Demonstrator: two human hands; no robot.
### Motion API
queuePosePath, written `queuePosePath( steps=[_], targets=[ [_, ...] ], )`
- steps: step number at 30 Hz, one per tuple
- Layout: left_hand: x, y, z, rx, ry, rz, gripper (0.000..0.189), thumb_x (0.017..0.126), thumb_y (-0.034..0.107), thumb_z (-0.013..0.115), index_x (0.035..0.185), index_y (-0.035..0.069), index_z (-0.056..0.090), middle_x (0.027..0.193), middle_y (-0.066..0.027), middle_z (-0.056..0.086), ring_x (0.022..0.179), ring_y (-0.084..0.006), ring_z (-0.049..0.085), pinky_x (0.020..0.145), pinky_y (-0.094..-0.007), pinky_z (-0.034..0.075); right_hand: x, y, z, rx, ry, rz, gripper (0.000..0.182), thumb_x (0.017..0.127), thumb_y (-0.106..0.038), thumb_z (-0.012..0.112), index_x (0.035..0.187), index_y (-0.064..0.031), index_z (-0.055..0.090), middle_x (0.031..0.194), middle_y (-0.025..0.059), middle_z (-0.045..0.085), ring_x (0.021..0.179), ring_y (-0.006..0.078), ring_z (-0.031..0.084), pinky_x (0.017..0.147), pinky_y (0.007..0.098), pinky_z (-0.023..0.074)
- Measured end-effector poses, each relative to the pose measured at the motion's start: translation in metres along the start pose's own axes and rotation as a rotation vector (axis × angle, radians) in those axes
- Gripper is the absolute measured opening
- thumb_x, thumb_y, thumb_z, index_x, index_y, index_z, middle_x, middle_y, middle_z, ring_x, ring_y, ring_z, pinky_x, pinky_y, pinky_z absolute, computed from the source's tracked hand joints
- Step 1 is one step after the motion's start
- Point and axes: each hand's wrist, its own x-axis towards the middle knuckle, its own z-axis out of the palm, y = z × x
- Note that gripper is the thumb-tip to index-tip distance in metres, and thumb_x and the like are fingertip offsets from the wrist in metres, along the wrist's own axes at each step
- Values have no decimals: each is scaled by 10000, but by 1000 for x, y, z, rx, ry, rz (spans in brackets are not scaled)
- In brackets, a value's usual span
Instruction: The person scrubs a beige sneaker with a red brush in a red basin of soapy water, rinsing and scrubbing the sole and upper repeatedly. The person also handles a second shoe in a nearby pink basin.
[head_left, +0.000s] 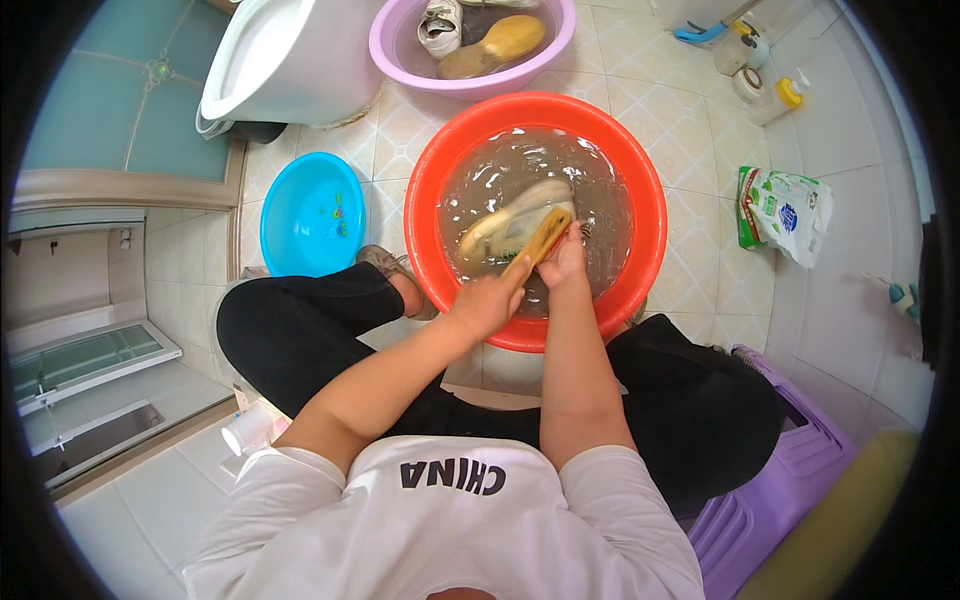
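Note:
My left hand grips the handle of a yellow scrub brush, which slants up to the right across a shoe. The pale, yellowed shoe lies partly in cloudy grey water inside a red plastic basin. At the shoe's near right edge is my right hand, its fingers curled against the shoe and partly hidden by the brush and the water. The brush's bristles face down and cannot be made out clearly.
Beyond stands a purple basin with a white shoe and a yellow-soled shoe in water. A blue basin is at left, near a white toilet. On the right lies a detergent bag; pump bottles line the wall.

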Motion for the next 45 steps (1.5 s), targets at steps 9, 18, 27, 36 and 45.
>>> queuePosePath(
  steps=[9,18,27,36,45],
  targets=[
    [-43,4,-4,-4,-33,29,634,901,248,560,1461,241,264,742,-195,623,677,-394,621,614,-494,491,-5,-11,3,19,9,77,610,1002,-517,248,1334,-40,433,1327,128,506,1177,295,514,1015,459,401],
    [9,-2,-20,96,88,24,540,917,284,531,1416,240,328,759,-191,628,668,-412,618,610,-517,501,-6,0,16,38,-231,19,720,957,-631,212,1392,-85,388,1402,106,451,1283,286,427,1080,436,328],
    [-63,0,-21,-155,-39,-80,557,906,195,582,1415,203,355,934,-222,650,840,-403,646,722,-443,518,-15,-3,18,44,-119,53,878,886,-740,251,1387,-30,370,1382,141,462,1285,311,421,1090,465,301],
    [-52,-3,-52,-543,282,87,465,927,91,556,1369,64,412,1291,-165,539,1170,-274,552,960,-331,431,-10,-10,38,-198,59,-139,593,915,-491,547,1313,-56,489,1293,119,544,1154,268,538,987,415,424],
    [-55,0,-63,-470,327,124,478,915,108,576,1369,79,428,1265,-179,560,1123,-295,584,919,-338,460,-14,-2,49,-403,-58,-363,348,852,-204,703,1147,-35,628,1068,37,656,967,134,594,856,286,456]
  ],
)
